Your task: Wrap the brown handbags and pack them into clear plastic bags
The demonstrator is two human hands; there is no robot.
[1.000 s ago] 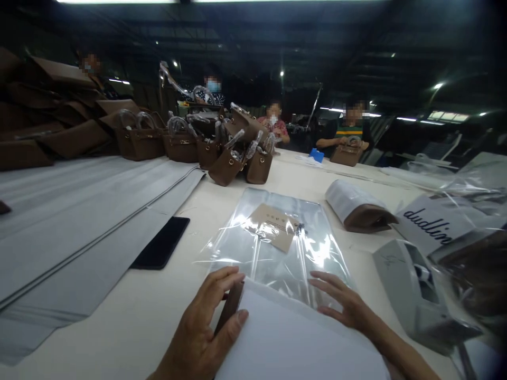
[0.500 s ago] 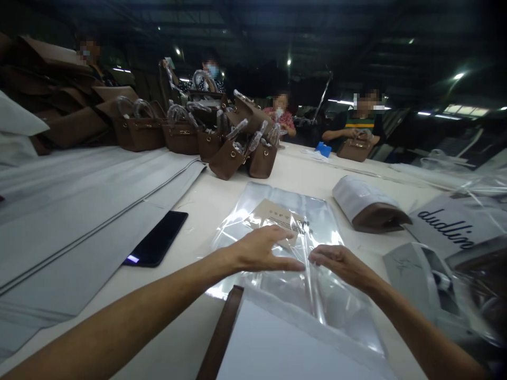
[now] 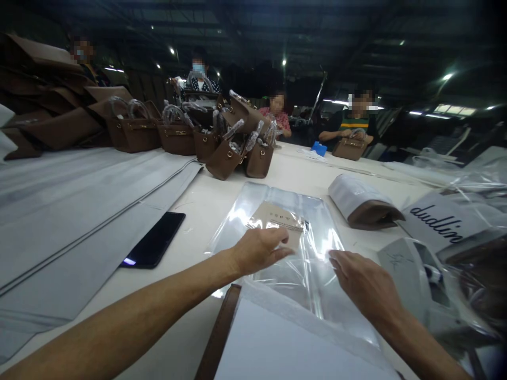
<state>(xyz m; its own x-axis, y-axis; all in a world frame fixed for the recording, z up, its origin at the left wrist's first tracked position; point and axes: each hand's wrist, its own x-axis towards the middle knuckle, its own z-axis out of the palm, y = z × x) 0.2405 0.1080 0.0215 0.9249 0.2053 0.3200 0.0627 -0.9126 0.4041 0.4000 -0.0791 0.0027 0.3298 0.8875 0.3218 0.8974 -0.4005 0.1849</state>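
Workshop with heaped brown handbags (image 3: 134, 134)

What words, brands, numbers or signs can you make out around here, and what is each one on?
"dudlin": black script on the white sheet at the right, partly by clear wrapping; more letters may be hidden.
Brown card among the clear plastic: a row of small symbols and lines of print, too small to read.
Grey holder: a handwritten-looking mark, too unclear to read.

Black script (image 3: 436, 225) on the white packaging (image 3: 465, 212) reads "dudlin"; print on the brown card (image 3: 280, 217) is illegible.
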